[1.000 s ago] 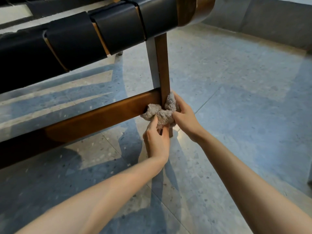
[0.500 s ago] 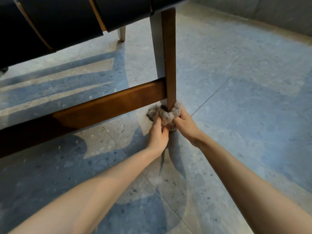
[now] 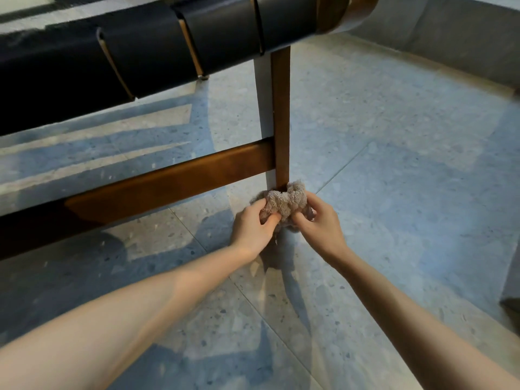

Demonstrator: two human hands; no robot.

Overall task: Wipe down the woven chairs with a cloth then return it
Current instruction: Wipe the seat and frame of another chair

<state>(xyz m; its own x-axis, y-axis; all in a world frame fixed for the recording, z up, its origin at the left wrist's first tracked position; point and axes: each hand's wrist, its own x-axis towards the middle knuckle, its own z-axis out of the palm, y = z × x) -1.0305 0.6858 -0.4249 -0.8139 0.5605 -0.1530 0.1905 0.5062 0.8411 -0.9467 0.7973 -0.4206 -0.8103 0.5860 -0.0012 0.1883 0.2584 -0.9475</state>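
Nearest the camera, two bare forearms reach forward over a speckled terrazzo floor, pale grey-blue with dark flecks and thin tile joints, crossed by hard shadows. The left hand and the right hand meet at a cloth, each with fingers and thumb curled into it, so both hands grip the same bunched wad from opposite sides. The cloth is a shaggy, greyish-brown microfibre lump, crumpled rather than folded, and it sits low against the foot of the chair leg, touching the wood just below where the stretcher rail joins. The bottom end of the leg is hidden behind the cloth and fingers.

The leg is a flat, upright brown wooden post with a smooth, slightly glossy face. The rail runs left from it, a straight brown board, darker in shade at its far left. Above, the seat edge carries wide black leather straps wrapped over a curved wooden frame, with tan edges showing between them.
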